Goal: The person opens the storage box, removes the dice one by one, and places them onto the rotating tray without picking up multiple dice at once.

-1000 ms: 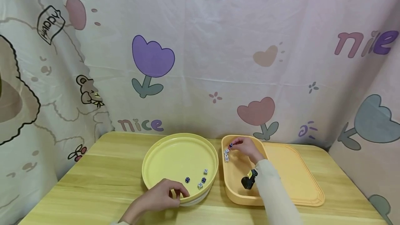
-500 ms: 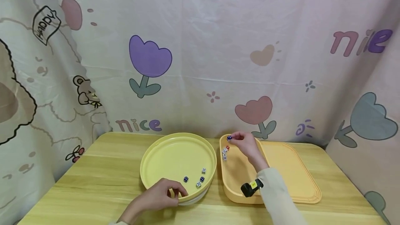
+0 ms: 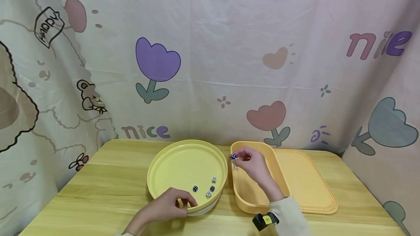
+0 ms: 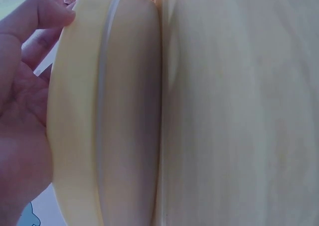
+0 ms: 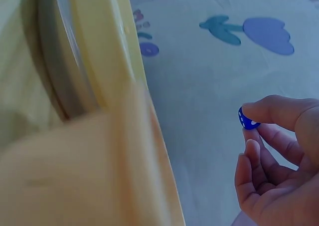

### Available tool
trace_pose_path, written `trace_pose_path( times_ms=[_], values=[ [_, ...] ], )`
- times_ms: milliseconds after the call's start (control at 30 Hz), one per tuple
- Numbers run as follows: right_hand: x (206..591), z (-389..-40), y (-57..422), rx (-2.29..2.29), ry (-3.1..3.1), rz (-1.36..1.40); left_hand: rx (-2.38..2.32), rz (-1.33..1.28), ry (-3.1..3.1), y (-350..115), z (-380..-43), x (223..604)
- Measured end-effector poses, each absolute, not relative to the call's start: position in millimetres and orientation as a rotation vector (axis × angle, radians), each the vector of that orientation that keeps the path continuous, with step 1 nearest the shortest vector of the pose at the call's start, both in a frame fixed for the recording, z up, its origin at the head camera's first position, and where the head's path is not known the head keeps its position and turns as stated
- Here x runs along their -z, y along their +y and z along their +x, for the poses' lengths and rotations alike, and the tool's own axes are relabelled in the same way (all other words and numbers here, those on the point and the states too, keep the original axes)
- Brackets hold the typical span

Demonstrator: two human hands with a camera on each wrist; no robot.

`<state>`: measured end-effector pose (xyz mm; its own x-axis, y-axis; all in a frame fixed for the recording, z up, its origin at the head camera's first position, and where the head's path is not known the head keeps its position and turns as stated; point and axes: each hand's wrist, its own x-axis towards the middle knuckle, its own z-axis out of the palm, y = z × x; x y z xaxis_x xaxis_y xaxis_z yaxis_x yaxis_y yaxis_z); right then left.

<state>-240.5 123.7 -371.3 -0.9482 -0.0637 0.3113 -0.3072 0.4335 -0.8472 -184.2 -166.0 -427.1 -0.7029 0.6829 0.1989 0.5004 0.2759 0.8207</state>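
Observation:
My right hand pinches a blue die between thumb and fingertips, over the left rim of the orange box. In the right wrist view the blue die shows white pips. Below the hand a white die is visible in the box; the dice beyond it are hidden. My left hand grips the near rim of the round yellow tray, thumb outside and fingers over the edge. Inside the tray lie two white dice and two blue dice.
An orange lid lies flat to the right of the box. Both containers stand side by side on the wooden table, with a narrow gap between them. A printed curtain hangs right behind the table.
My right hand lifted the blue die from beside the dice in the orange box, swung toward its far end, then came back nearer and left. My left hand stays at the tray's rim.

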Motion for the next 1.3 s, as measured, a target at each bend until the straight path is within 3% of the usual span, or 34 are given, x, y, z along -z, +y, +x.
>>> trace_pose_path(
  times_ms=[300,1300],
  values=[
    [382.5,-222.7,111.4,-1.556,-2.497,0.336,-1.411,1.117,2.34,-165.7,-183.6,428.1],
    [398.7,-223.0,92.2,-1.416,-2.56,0.532,-1.402,1.145,2.37,-165.2,-184.0,427.1]
  ],
)
